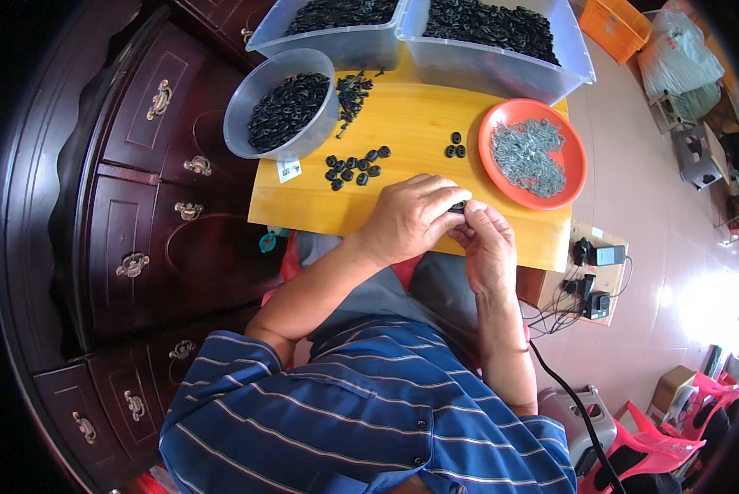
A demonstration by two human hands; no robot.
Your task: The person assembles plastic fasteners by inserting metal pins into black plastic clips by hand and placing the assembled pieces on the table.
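Note:
Over the near edge of the yellow table, my two hands meet. The thumb and fingers of my left hand are closed on a small black oval plastic part. My right hand pinches at the right side of that part; whatever lies between its fingertips is hidden. Left of my hands lies a loose group of similar black parts. Several more black parts lie beyond my right hand. An orange-red plate at the right holds a heap of small silvery metal pieces.
A clear round tub of black parts stands at the table's left, beside a pile of dark pieces. Two clear bins of black parts stand at the far edge. Dark wooden drawers border the left; chargers and cables sit at right.

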